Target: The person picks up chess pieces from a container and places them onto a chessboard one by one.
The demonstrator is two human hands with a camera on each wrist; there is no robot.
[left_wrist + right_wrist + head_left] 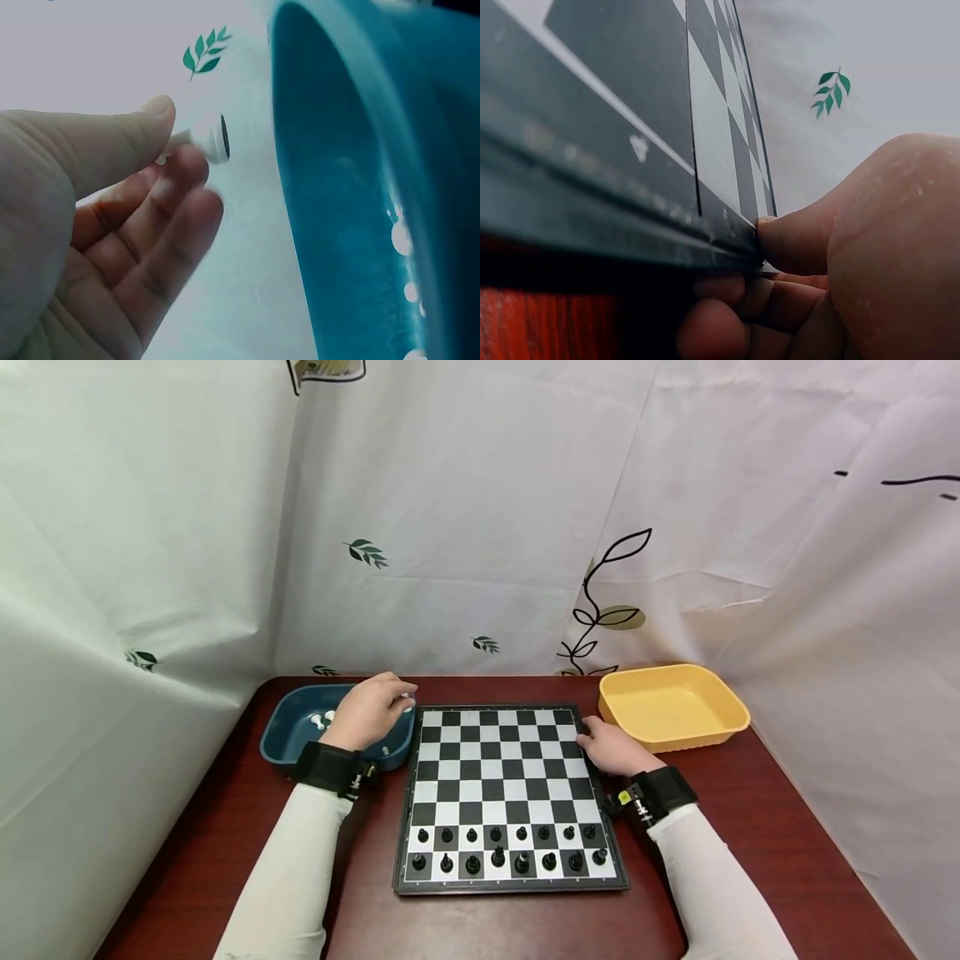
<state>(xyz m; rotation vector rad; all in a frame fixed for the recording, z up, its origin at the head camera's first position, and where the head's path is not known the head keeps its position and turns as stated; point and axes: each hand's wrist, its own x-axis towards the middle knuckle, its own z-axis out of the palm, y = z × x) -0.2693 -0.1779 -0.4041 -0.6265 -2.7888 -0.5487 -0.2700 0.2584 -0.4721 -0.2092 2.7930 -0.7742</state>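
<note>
Over the right part of a blue plastic tub, my left hand pinches a small white chess piece between thumb and fingertips. The piece lies sideways in the left wrist view, its dark-bottomed base pointing away from the hand. My right hand grips the right edge of the chessboard near its far corner. In the right wrist view the thumb presses on the frame and the fingers curl beneath it. Two rows of black chess pieces stand along the board's near side.
Several white chess pieces lie in the blue tub, left of the board. A yellow tub stands at the back right of the dark red table. White patterned sheeting hangs behind and at both sides.
</note>
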